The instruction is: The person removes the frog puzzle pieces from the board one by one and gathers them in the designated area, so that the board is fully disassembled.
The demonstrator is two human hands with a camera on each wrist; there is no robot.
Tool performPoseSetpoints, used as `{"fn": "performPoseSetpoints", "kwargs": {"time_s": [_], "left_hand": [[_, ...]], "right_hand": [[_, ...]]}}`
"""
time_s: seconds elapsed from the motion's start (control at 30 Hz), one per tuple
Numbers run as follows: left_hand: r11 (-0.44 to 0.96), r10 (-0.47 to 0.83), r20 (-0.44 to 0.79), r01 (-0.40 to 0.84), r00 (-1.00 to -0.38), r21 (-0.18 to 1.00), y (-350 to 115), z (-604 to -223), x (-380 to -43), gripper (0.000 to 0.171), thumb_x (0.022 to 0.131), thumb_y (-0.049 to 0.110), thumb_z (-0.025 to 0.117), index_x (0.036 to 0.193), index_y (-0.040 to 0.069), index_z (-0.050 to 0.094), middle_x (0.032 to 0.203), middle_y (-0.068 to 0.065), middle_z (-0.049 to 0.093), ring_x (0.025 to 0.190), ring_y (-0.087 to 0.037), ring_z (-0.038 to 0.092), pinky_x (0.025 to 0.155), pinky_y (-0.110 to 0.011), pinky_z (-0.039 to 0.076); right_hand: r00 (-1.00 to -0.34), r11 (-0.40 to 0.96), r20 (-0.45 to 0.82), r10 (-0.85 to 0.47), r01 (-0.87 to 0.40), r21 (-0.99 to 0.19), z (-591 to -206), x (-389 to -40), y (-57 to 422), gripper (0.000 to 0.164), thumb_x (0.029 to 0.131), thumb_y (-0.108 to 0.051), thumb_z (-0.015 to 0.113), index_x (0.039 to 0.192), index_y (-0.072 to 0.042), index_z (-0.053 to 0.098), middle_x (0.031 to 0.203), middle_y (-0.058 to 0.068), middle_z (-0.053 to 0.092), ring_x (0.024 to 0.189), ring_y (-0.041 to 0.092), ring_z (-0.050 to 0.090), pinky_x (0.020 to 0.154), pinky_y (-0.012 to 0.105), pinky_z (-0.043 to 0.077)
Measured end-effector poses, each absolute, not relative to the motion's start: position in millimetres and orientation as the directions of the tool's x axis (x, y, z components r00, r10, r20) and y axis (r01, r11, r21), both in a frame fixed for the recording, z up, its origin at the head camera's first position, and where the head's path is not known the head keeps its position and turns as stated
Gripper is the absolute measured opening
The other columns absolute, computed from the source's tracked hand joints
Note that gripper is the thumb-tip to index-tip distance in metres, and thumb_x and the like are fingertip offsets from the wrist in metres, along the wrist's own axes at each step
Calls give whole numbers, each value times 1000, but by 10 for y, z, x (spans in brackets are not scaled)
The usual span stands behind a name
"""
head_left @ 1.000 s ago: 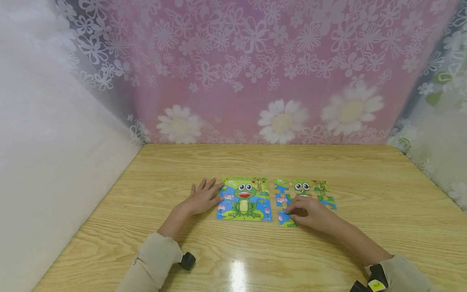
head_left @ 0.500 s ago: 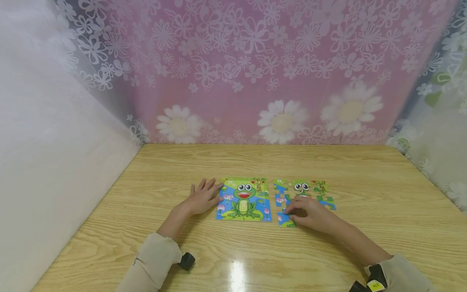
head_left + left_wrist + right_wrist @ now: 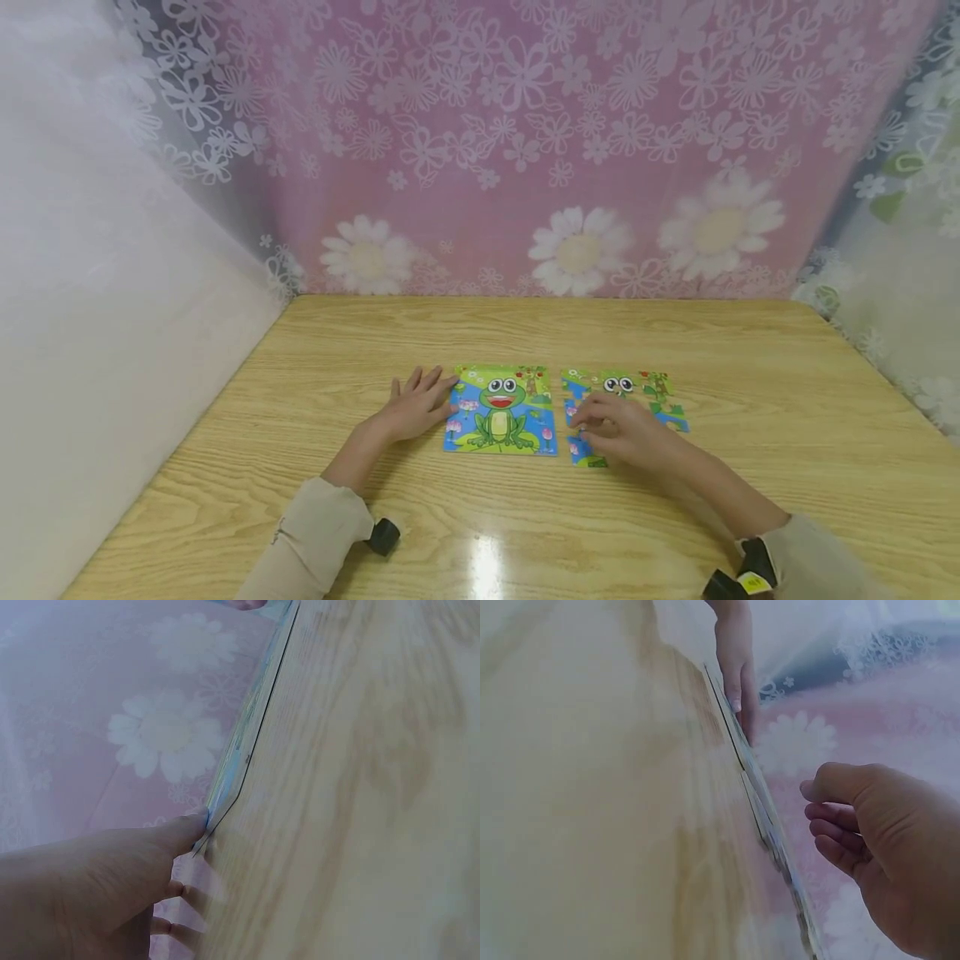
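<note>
A square frog picture board (image 3: 501, 410) lies flat on the table, showing a whole green frog. My left hand (image 3: 412, 414) rests at its left side with fingers spread, the thumb at the board's edge in the left wrist view. Right of the board lies a partly joined frog jigsaw puzzle (image 3: 660, 385), with gaps in its lower right. Over its lower left part hovers my right hand (image 3: 633, 432), hiding its middle. In the right wrist view its fingers (image 3: 838, 838) are loosely curled above the pieces, nothing visible between them. A lower-left puzzle piece (image 3: 579, 451) shows below the hand.
The wood-grain table (image 3: 420, 533) extends around both pictures. A pink flowered curtain (image 3: 480, 167) stands along its back edge, with a pale sheet (image 3: 135, 317) on the left. Black camera mounts (image 3: 383, 537) sit at both wrists.
My right hand has shifted left and lifted off the lower-left puzzle piece, its fingers loosening. My left hand stays at the board's edge.
</note>
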State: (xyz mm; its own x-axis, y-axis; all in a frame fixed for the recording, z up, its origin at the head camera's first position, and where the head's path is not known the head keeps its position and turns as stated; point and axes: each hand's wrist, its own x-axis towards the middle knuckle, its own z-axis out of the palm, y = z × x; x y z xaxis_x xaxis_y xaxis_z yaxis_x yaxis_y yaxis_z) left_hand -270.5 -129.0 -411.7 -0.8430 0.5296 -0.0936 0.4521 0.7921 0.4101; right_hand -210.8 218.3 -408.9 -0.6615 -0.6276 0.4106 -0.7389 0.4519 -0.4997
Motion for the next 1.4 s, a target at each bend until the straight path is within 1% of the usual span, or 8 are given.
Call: {"fn": "performPoseSetpoints", "kwargs": {"time_s": [0.17, 0.33, 0.47, 0.57, 0.77, 0.87, 1.07, 1.4], "left_hand": [[789, 533, -97, 453, -840, 415, -1292, -4089, -2675, 58, 98, 41, 40, 147, 17, 24, 151, -16, 8, 135, -40, -4, 97, -64, -8], [791, 532, -90, 456, -842, 409, -1290, -4082, -2666, 57, 98, 41, 40, 147, 16, 24, 151, -16, 8, 135, -39, -4, 97, -64, -8], [788, 536, -92, 458, -839, 412, -1286, -4076, -2668, 58, 98, 41, 39, 147, 16, 24, 151, -16, 8, 135, -39, -4, 97, -64, -9], [787, 536, -102, 452, -838, 420, -1282, -4069, -2671, 58, 98, 42, 39, 147, 16, 23, 151, -15, 7, 135, -38, -6, 98, -63, -10], [792, 535, -102, 455, -839, 407, -1284, -4066, -2669, 58, 98, 42, 39, 147, 17, 23, 151, -15, 7, 135, -39, -5, 98, -64, -9], [795, 530, -99, 453, -842, 404, -1291, -4061, -2661, 57, 98, 41, 40, 147, 17, 24, 151, -15, 8, 135, -39, -4, 98, -64, -8], [800, 522, -99, 446, -847, 401, -1308, -4084, -2677, 58, 97, 43, 39, 147, 19, 23, 151, -14, 8, 135, -38, -4, 98, -64, -8], [794, 531, -95, 455, -842, 404, -1291, -4079, -2671, 57, 98, 41, 39, 147, 17, 24, 151, -15, 8, 135, -39, -4, 98, -64, -8]], "right_hand": [[-655, 469, 378, -654, -743, -477, -4033, -2170, 1962, 17, 83, -1, 66, 99, -9, 67, 97, -3, 59, 80, 14, 54, 64, 27, 49], [-675, 507, 307, -671, -720, -474, -3983, -2229, 1727, 18, 83, -7, 68, 101, -9, 66, 100, -2, 58, 82, 15, 54, 66, 27, 48], [-680, 534, 273, -680, -715, -452, -3988, -2291, 1593, 20, 84, -10, 67, 104, -10, 66, 103, 0, 58, 90, 19, 55, 70, 30, 49], [-694, 556, 225, -684, -696, -454, -4001, -2332, 1530, 22, 86, -13, 66, 108, -12, 64, 106, -1, 58, 97, 19, 54, 76, 33, 48], [-710, 572, 145, -689, -656, -492, -4037, -2377, 1459, 26, 86, -17, 65, 112, -13, 64, 106, -3, 55, 85, 14, 51, 69, 28, 46], [-714, 572, 128, -689, -643, -510, -4046, -2373, 1437, 26, 86, -18, 65, 112, -13, 64, 108, -2, 55, 87, 14, 51, 69, 28, 45], [-716, 559, 128, -686, -632, -536, -4054, -2362, 1424, 26, 87, -18, 65, 112, -13, 63, 111, 0, 53, 93, 17, 52, 74, 31, 47], [-733, 560, 131, -668, -611, -560, -4084, -2357, 1434, 27, 86, -15, 65, 113, -16, 63, 105, -1, 50, 83, 15, 49, 68, 29, 46]]}}
